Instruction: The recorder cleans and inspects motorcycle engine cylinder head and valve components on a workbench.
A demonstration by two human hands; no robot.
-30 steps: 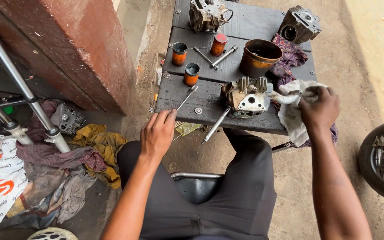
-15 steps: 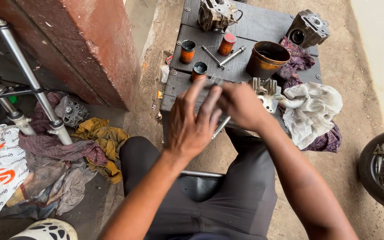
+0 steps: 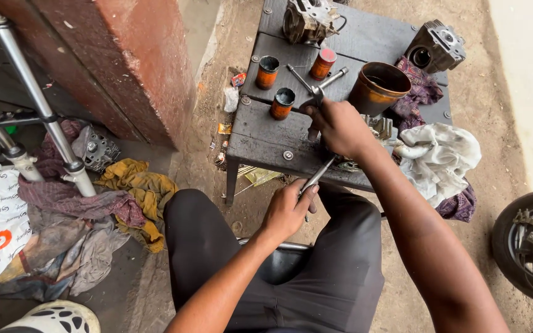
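1. 2 hands work on 1 engine part [image 3: 374, 129], which sits at the near edge of the dark wooden bench [image 3: 260, 139], between the rusty cup [image 3: 377, 86] and the white rag [image 3: 439, 154].
2. Left hand [image 3: 288, 209] is closed around the handle end of a long metal tool [image 3: 319, 176] that runs up to the part.
3. Right hand [image 3: 340, 126] is closed over the part's top, steadying it.
4. Judgement: keep the tool in line with the part and press down with the right hand, because the part is close to the bench edge.
5. 3 small orange cans [image 3: 282, 103] stand just behind, clear of the work.
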